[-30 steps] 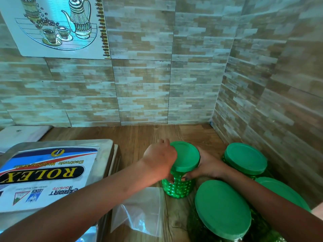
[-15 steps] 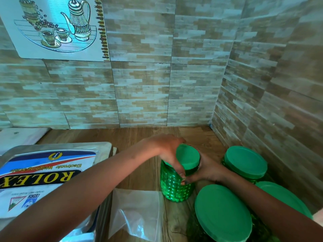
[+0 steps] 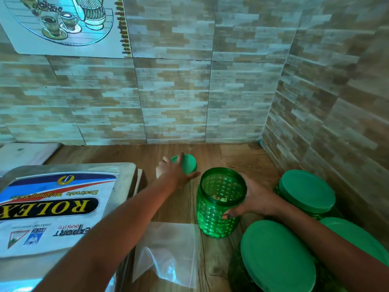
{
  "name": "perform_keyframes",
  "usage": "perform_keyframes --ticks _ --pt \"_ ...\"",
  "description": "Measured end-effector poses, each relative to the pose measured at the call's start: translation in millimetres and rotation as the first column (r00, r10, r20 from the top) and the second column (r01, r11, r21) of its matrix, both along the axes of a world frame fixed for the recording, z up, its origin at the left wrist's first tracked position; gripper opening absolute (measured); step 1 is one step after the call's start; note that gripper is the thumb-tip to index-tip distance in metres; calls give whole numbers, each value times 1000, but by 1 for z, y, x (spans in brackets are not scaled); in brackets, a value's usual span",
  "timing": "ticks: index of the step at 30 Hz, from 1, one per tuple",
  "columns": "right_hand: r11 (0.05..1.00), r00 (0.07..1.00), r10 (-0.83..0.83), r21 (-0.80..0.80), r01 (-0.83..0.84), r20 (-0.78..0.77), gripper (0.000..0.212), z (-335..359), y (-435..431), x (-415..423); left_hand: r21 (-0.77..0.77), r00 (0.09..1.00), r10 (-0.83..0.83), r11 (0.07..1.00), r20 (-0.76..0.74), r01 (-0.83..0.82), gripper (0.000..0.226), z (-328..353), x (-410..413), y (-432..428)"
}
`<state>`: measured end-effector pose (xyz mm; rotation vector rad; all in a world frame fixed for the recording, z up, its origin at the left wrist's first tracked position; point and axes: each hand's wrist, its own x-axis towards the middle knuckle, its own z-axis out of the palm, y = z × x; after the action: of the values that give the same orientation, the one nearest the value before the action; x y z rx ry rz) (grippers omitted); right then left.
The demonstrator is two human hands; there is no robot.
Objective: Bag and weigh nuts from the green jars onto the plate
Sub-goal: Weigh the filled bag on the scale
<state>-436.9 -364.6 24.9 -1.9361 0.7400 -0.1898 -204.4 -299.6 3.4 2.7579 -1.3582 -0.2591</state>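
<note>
At eleven o'clock from the jar, our left grip holds the lid clear. Our right grip clasps the jar, steadying it.

A kitchen is showing: tiled walls are meeting over a wooden counter, a teapot picture sitting at eleven o'clock.
</note>
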Motion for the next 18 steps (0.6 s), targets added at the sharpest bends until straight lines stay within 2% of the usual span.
perform_keyframes --ticks 4,10,16,18 --pt "1000 1000 -1 -18 1 -8 123 2 1 1 68 989 -34 997 141 24 94 -24 1 -6" --pt "1000 1000 -3 -6 3 -12 134 -1 -1 1 140 989 -16 990 146 -4 94 -48 -3 -5" --pt "1000 1000 -1 -7 1 -15 136 1 1 0 219 987 -57 975 151 23 99 -30 -4 -3" --pt "1000 1000 4 -11 -4 -6 134 2 4 0 223 977 -61 975 206 14 96 -21 -6 -2"
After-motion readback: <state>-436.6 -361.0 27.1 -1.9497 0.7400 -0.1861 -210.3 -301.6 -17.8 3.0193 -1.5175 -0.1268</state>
